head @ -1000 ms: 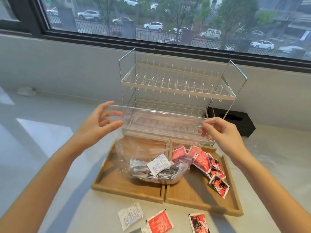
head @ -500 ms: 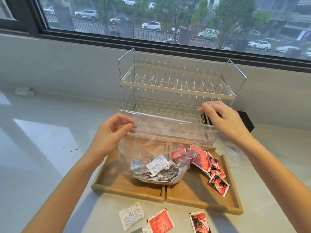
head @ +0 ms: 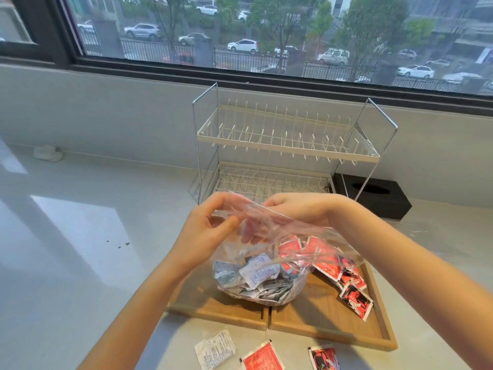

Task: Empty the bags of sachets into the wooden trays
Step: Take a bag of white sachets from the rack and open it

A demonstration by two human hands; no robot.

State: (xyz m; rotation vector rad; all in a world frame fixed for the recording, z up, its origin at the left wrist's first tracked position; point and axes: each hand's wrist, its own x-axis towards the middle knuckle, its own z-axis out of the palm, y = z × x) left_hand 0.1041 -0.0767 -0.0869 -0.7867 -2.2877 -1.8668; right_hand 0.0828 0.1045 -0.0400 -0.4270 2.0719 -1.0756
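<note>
Counter (head: 80, 263): pale and glossy, it ran under a window at 12 o'clock.
Dish rack (head: 288, 145): a white two-tier wire frame stood at 12 o'clock of the trays, with a black box (head: 378, 194) at its 3 o'clock.
Wooden trays (head: 320, 327): two sat side by side, edges touching; red sachets (head: 346, 279) lay in the right one.
Clear bag (head: 266, 263): it hung over the left tray, its silver and white sachets (head: 256, 281) bunched at the bottom.
Left hand (head: 205, 233): fingers were pinched on the bag's top edge, at 9 o'clock of the opening.
Right hand (head: 298, 209): fingers were closed on the same rim at 1 o'clock, close to the left hand.
Loose sachets (head: 262, 359): three lay on the counter at 6 o'clock of the trays.
</note>
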